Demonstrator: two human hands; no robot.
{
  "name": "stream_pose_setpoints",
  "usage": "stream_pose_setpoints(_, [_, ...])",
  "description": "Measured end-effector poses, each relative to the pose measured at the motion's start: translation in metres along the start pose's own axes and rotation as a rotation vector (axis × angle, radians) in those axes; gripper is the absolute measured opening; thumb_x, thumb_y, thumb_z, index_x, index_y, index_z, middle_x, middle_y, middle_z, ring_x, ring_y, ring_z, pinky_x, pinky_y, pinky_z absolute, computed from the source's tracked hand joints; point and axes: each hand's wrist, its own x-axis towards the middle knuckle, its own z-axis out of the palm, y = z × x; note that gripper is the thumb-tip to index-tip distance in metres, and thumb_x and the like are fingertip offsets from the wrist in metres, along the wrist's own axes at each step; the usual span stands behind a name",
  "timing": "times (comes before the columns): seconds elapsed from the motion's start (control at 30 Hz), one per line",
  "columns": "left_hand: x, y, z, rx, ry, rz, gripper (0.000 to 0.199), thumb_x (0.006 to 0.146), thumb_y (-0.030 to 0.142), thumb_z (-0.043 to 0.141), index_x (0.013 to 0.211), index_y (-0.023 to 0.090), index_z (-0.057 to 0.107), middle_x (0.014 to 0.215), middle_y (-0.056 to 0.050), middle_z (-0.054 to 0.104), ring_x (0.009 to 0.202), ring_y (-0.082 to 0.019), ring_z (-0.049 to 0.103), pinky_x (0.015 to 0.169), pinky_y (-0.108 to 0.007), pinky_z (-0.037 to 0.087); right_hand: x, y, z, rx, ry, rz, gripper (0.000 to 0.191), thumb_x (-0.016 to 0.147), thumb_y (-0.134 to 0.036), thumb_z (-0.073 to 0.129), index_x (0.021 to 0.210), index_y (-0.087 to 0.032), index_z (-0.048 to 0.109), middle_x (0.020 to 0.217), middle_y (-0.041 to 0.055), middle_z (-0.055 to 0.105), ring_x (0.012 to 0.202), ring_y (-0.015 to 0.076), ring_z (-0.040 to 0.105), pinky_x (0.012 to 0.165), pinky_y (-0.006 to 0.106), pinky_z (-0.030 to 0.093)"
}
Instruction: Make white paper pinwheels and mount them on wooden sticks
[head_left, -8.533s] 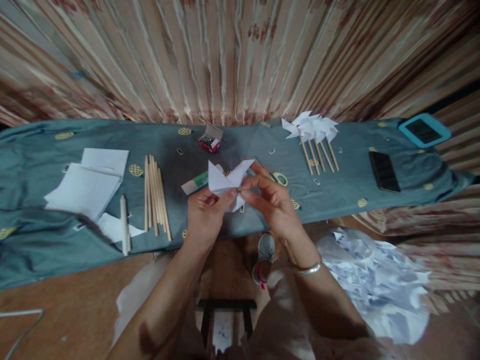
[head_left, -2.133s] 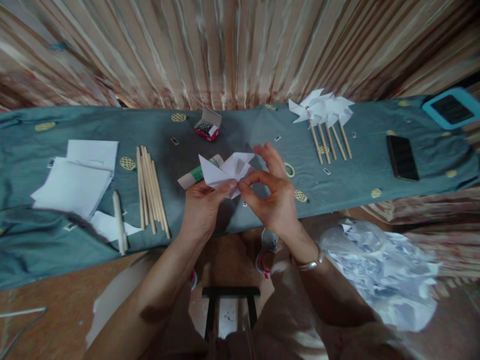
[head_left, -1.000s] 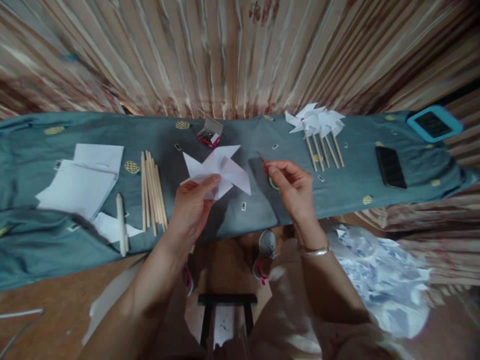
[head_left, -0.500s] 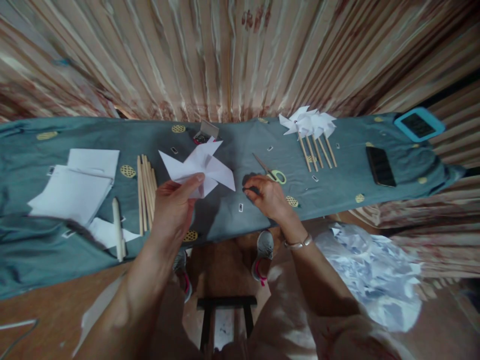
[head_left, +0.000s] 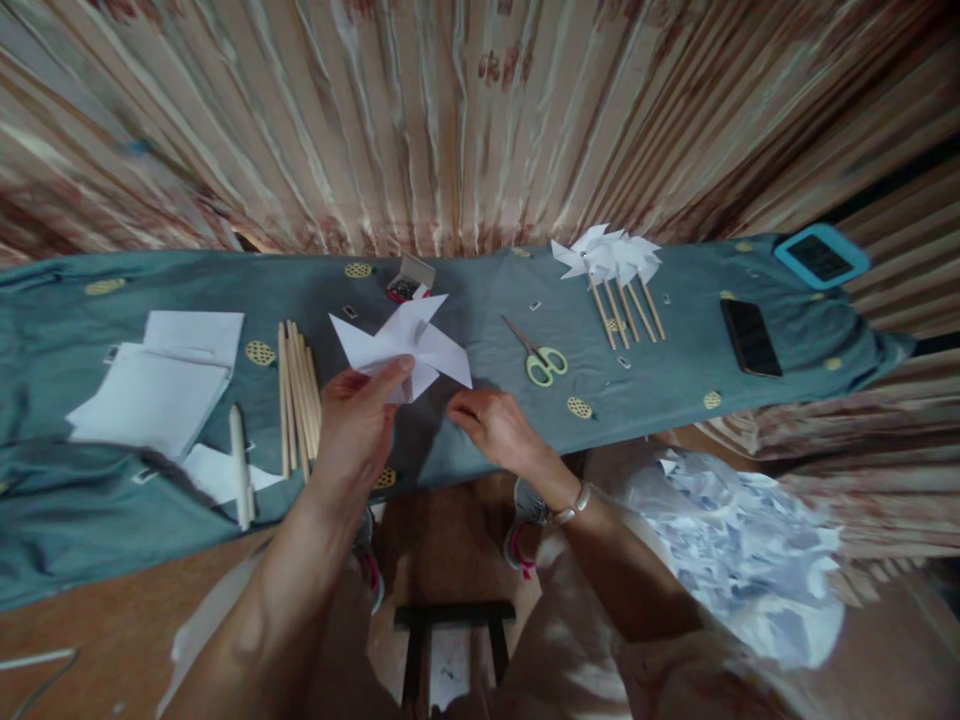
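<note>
In front of us, above the near side of the table, is a white folded-paper pinwheel (head_left: 420, 340) with pointed vanes spread wide. We judge it very light and only as stiff as its creases make it: the hub, where the folds gather, should bear a firm pinch, while the thin tips would likely bend, crumple or tear. We would take hold near the centre, flat between thumb and fingers, and keep off the points. Paper should grip well against dry skin, so we expect little slipping.

Our left hand (head_left: 352, 425) does just that, its thumb pressed on the front close to the hub and its fingers closed behind the sheet. Our right hand (head_left: 495, 425) is near the lower right vane, apart from it, fingers curled inward; we cannot tell whether something small is pinched there.

Beyond the pinwheel's upper vane sits a small open red-and-white cardboard box (head_left: 414, 272) of tiny shiny pieces. To the right lie metal scissors with pale green handles (head_left: 534, 353), their blades slightly parted; to the left, a bundle of pale round wooden sticks (head_left: 295, 390). All rest on a teal cloth-covered table (head_left: 645, 395).
</note>
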Motion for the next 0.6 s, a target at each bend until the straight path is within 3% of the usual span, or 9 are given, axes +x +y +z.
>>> stream_pose_setpoints(0.2, [0.002,0.002,0.001,-0.021,0.030,0.001,0.012,0.057,0.017,0.081,0.067,0.019,0.074,0.073,-0.002,0.076,0.066,-0.014,0.068,0.068,-0.028,0.057,-0.001,0.008,0.003,-0.060,0.021,-0.085,0.016,0.093,-0.013,0.054,0.088,-0.016,0.068,0.088,0.0081,0.071,0.088,0.0209,0.064,0.084,0.032,0.047])
stream_pose_setpoints(0.33, [0.003,0.002,0.000,-0.017,0.022,0.003,0.013,0.059,0.015,0.081,0.067,0.021,0.073,0.075,-0.001,0.076,0.070,-0.016,0.069,0.069,-0.029,0.057,-0.002,0.022,0.002,-0.055,0.098,-0.171,0.016,0.091,-0.013,0.056,0.083,-0.017,0.069,0.107,0.0106,0.070,0.103,0.0220,0.062,0.100,0.036,0.045])
stream_pose_setpoints(0.43, [0.003,0.002,-0.002,0.014,0.022,-0.002,0.013,0.060,0.016,0.082,0.066,0.022,0.072,0.075,0.000,0.076,0.072,-0.017,0.070,0.069,-0.029,0.057,-0.004,0.032,-0.002,-0.032,0.127,-0.177,0.014,0.089,-0.013,0.059,0.081,-0.018,0.069,0.115,0.0115,0.068,0.109,0.0230,0.061,0.101,0.037,0.045])
stream_pose_setpoints(0.6, [0.003,0.000,-0.002,0.003,0.025,0.008,0.012,0.059,0.016,0.081,0.067,0.022,0.074,0.073,0.000,0.075,0.066,-0.014,0.067,0.065,-0.026,0.055,-0.006,0.032,-0.009,0.026,0.152,-0.140,0.015,0.090,-0.013,0.057,0.087,-0.019,0.071,0.097,0.0072,0.073,0.095,0.0205,0.066,0.091,0.034,0.049])
